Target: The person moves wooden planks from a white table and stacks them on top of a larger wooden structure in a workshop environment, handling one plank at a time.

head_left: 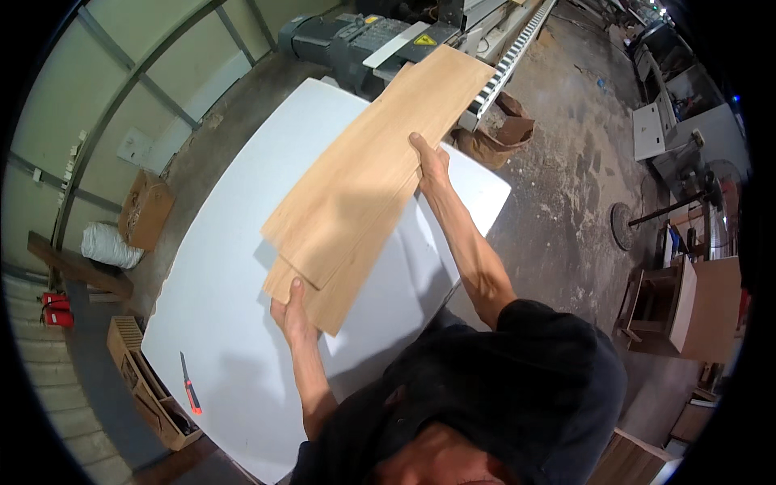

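Two long, light wood-grain planks lie stacked and slightly offset in my hands, above a white tabletop. My left hand grips the near end, its thumb on top and its fingers hidden underneath. Farther up, my right hand holds the right long edge, thumb on the upper face and fingers mostly out of sight below. The planks slant from near left to far right, and their far end reaches toward a machine. On the table's left part rests a utility knife with a red and black handle, apart from both hands.
A grey motor and a machine rail stand beyond the table. Below the rail sits a brown bag. At left are a cardboard box, a white sack and a wooden crate. A pedestal fan stands right.
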`<control>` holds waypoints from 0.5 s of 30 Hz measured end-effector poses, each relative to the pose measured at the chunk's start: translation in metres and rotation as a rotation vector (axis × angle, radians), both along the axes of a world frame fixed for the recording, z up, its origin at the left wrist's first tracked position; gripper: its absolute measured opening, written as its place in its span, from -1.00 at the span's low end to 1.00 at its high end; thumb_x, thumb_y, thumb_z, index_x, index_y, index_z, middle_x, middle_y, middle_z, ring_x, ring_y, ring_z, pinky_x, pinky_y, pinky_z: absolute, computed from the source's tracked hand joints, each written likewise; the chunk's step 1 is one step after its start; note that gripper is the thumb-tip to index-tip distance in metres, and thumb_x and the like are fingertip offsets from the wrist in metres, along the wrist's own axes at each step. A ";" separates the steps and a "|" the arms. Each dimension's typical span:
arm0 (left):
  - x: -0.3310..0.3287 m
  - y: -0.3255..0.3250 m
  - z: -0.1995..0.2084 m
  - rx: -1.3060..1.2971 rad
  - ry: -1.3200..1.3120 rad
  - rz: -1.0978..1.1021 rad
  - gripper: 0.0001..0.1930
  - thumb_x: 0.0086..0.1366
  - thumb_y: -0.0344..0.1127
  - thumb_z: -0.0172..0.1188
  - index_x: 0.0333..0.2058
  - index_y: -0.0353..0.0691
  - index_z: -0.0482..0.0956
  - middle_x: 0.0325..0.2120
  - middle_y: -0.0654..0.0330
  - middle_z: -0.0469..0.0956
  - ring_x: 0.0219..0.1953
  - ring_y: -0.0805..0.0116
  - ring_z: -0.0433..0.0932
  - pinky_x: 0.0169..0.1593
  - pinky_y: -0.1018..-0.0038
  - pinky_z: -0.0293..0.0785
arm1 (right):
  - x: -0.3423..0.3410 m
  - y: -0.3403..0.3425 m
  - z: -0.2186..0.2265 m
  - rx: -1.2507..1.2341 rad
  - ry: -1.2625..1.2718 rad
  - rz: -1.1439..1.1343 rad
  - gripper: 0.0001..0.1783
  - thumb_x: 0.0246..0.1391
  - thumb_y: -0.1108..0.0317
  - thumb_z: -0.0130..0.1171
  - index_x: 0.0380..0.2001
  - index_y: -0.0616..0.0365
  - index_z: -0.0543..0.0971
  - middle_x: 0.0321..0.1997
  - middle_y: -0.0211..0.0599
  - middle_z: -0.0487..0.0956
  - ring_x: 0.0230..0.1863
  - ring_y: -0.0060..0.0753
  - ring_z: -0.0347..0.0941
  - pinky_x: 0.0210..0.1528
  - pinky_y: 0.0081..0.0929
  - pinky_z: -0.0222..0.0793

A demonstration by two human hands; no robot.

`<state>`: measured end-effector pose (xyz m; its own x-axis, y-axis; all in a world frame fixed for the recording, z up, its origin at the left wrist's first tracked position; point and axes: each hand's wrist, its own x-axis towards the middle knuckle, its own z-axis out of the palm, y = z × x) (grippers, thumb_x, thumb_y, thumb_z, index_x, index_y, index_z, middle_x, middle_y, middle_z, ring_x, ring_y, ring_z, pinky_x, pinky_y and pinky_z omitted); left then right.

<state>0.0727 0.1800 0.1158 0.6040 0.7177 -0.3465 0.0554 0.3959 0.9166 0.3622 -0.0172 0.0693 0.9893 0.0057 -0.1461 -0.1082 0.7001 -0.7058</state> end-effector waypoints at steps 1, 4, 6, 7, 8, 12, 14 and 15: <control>-0.026 0.008 -0.006 -0.001 0.014 0.007 -0.58 0.22 -0.44 0.16 0.04 -0.42 0.34 -0.06 0.01 0.46 -0.07 0.21 0.48 -0.04 0.28 0.47 | -0.031 0.004 0.011 -0.040 0.076 0.037 -0.52 0.04 0.40 0.19 -0.01 0.44 0.35 -0.08 -0.03 0.51 -0.11 -0.20 0.50 -0.11 -0.31 0.50; -0.118 0.036 -0.030 -0.008 0.029 0.098 -0.58 0.20 -0.43 0.19 0.02 -0.46 0.36 -0.11 0.01 0.49 -0.14 0.20 0.52 -0.08 0.30 0.49 | -0.123 0.026 0.000 -0.177 0.214 0.015 -0.53 0.02 0.36 0.21 -0.04 0.42 0.38 -0.10 -0.09 0.51 -0.14 -0.30 0.48 -0.15 -0.37 0.47; -0.168 0.054 -0.029 -0.035 0.158 0.167 -0.57 0.20 -0.43 0.20 0.01 -0.48 0.36 -0.13 0.02 0.50 -0.17 0.21 0.53 -0.10 0.31 0.50 | -0.180 0.036 -0.012 -0.275 0.207 0.157 -0.54 0.05 0.25 0.21 -0.08 0.37 0.42 -0.19 -0.17 0.53 -0.23 -0.41 0.46 -0.24 -0.50 0.42; -0.187 0.058 -0.016 0.019 0.161 0.172 -0.55 0.20 -0.35 0.22 0.00 -0.50 0.36 -0.13 0.01 0.50 -0.17 0.22 0.53 -0.12 0.32 0.51 | -0.207 0.045 0.005 -0.194 0.219 0.159 -0.57 0.08 0.19 0.17 -0.13 0.33 0.45 -0.26 -0.21 0.54 -0.36 -0.48 0.45 -0.38 -0.57 0.38; -0.202 0.065 -0.007 0.074 0.163 0.175 -0.51 0.21 -0.27 0.24 -0.01 -0.51 0.36 -0.13 0.00 0.50 -0.17 0.24 0.54 -0.15 0.32 0.52 | -0.220 0.045 -0.004 -0.196 0.235 0.167 -0.57 0.08 0.19 0.17 -0.13 0.33 0.45 -0.26 -0.21 0.54 -0.36 -0.48 0.45 -0.38 -0.57 0.38; -0.247 0.118 0.000 0.155 0.389 0.233 -0.40 0.21 -0.08 0.22 0.01 -0.53 0.37 -0.09 -0.08 0.49 -0.10 0.18 0.52 -0.07 0.37 0.46 | -0.254 0.010 0.018 -0.216 0.163 0.727 -0.61 0.14 0.15 0.12 -0.19 0.31 0.49 -0.32 -0.23 0.55 -0.38 -0.48 0.48 -0.37 -0.52 0.44; -0.286 0.164 -0.024 0.655 0.831 0.108 -0.34 0.17 -0.10 0.25 0.03 -0.59 0.32 -0.04 -0.19 0.44 0.00 0.11 0.45 0.06 0.30 0.36 | -0.251 -0.019 0.029 -0.721 -0.020 1.241 -0.61 0.13 0.16 0.14 -0.20 0.34 0.51 -0.29 -0.18 0.57 -0.39 -0.41 0.50 -0.33 -0.44 0.48; -0.284 0.167 -0.027 0.870 0.790 0.148 -0.32 0.15 -0.12 0.26 0.04 -0.61 0.30 -0.02 -0.23 0.41 0.02 0.06 0.42 0.11 0.28 0.31 | -0.240 -0.030 0.033 -0.918 -0.296 1.004 -0.59 0.11 0.15 0.14 -0.20 0.35 0.51 -0.26 -0.13 0.57 -0.40 -0.39 0.51 -0.33 -0.44 0.48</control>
